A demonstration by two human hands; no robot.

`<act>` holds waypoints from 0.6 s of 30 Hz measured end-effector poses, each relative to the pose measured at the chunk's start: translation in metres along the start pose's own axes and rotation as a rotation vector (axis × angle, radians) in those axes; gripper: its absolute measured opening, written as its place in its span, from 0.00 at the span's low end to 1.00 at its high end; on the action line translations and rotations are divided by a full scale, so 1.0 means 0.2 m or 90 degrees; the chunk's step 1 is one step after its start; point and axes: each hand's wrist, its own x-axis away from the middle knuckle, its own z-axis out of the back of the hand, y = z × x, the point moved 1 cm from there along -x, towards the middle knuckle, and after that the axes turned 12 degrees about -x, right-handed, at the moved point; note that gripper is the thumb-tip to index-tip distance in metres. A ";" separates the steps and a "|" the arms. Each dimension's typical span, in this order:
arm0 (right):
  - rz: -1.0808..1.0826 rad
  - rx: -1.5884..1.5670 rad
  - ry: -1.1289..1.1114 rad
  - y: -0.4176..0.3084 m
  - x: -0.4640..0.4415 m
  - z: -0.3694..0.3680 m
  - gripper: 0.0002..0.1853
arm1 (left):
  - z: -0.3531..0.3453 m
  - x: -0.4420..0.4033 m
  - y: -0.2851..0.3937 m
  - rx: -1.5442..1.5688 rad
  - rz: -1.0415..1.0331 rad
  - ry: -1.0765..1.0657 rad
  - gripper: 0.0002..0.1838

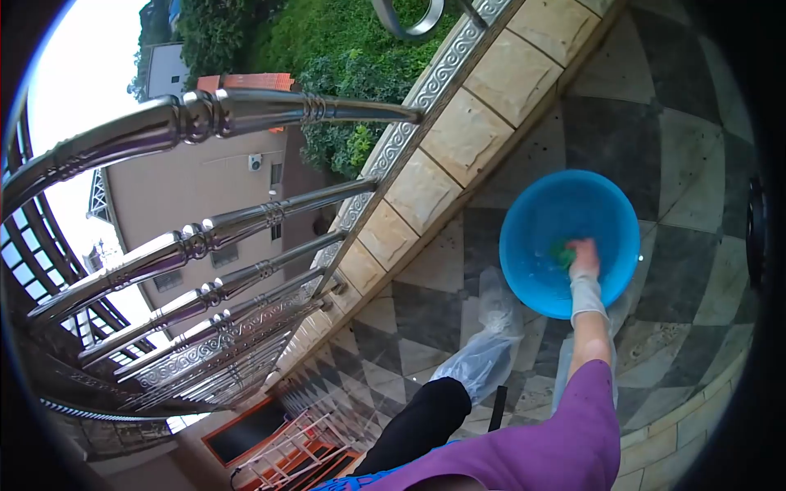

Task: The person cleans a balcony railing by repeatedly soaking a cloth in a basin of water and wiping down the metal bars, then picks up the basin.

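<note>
From where I stand, the person's right hand [584,258] is down inside a round blue basin [532,282], its fingers curled closed around a small green item [562,253], too blurred for me to say whether it is a cloth or a sponge. Hand and item are in the middle of the basin, slightly toward the side nearest the person. A whitish, see-through cuff [587,296] wraps the wrist, just past the rim, below a purple sleeve [585,389]. The left hand is out of sight, so I can't tell how its grip stands. The basin sits on the checkered tile floor [690,168], just beside the floor's stone-faced edge [464,137], where the metal railing [278,214] stands. Near the basin, clear plastic [483,356] covers the foot below a black trouser leg [422,417].
</note>
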 end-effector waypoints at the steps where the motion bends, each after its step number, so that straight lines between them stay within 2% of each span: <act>1: 0.011 -0.114 0.105 0.34 -0.15 -0.12 0.12 | -0.02 0.00 -0.02 0.006 0.006 -0.006 0.28; 3: -0.057 0.134 0.350 -0.27 0.02 0.15 0.18 | -0.05 0.01 -0.04 0.014 0.019 -0.009 0.28; 5: 0.047 0.293 0.235 -0.28 0.04 0.08 0.21 | -0.07 0.01 -0.06 0.024 0.025 -0.002 0.28; 6: 0.026 0.264 0.144 -0.22 0.02 0.01 0.22 | -0.06 0.01 -0.08 0.028 0.024 0.004 0.27; 7: -0.036 0.136 0.090 -0.12 -0.05 -0.06 0.23 | -0.04 0.01 -0.09 0.034 0.023 0.009 0.27; 8: -0.102 -0.149 0.085 0.15 -0.20 -0.18 0.24 | -0.01 0.01 -0.09 0.038 0.021 0.018 0.27; 9: -0.220 -0.625 0.109 0.34 -0.34 -0.27 0.25 | 0.03 0.01 -0.10 0.046 0.018 0.032 0.27; 11: -0.323 -0.782 0.038 -0.30 -0.12 0.00 0.17 | 0.21 -0.04 -0.10 0.060 0.004 0.072 0.27; 13: -0.157 -0.960 -0.087 -0.93 0.16 0.26 0.12 | 0.43 -0.06 -0.16 0.070 -0.014 0.123 0.27; 15: 0.110 -0.807 -0.114 -1.30 0.32 0.38 0.10 | 0.82 -0.15 -0.22 0.075 -0.028 0.176 0.27; 16: 0.174 -0.809 -0.150 -1.56 0.45 0.47 0.11 | 1.06 -0.20 -0.25 0.079 -0.034 0.201 0.27; 17: 0.240 -0.807 -0.186 -1.89 0.61 0.60 0.11 | 1.31 -0.25 -0.28 0.081 -0.038 0.224 0.27; 18: 0.404 -0.704 -0.158 -2.24 0.75 0.75 0.11 | 1.57 -0.30 -0.31 0.081 -0.045 0.239 0.27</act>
